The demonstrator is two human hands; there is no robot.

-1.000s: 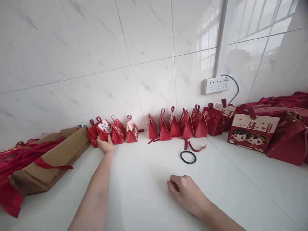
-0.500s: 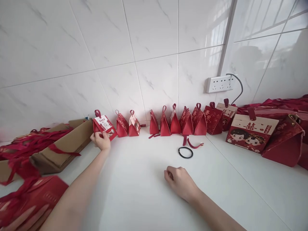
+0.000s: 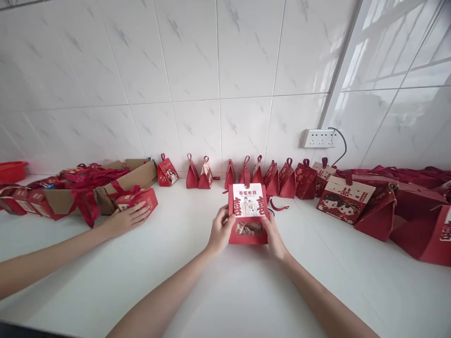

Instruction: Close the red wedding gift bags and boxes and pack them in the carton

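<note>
Between my two hands, in the middle of the head view, is a red gift box (image 3: 248,199) with a white printed panel, a ribbon loop on top and a small window showing packets inside. My left hand (image 3: 222,229) grips its left edge and my right hand (image 3: 274,234) its right edge, thumbs towards me. Behind it, a row of red triangular gift boxes (image 3: 287,180) stands along the wall. A dark red strap (image 3: 279,206) lies just right of the held box, partly over a black ring mostly hidden behind it.
At left, another person's hand (image 3: 132,218) rests on a red box (image 3: 150,199) beside a cardboard carton (image 3: 141,176) heaped with ribbons. Larger red boxes (image 3: 343,199) crowd the right side. A power strip (image 3: 320,138) is on the tiled wall, and a red basin (image 3: 12,172) is far left.
My left hand has brought the gift box from the back left to the middle, and my right hand has taken hold of it too. The other person's hand has moved forward with a red box.
</note>
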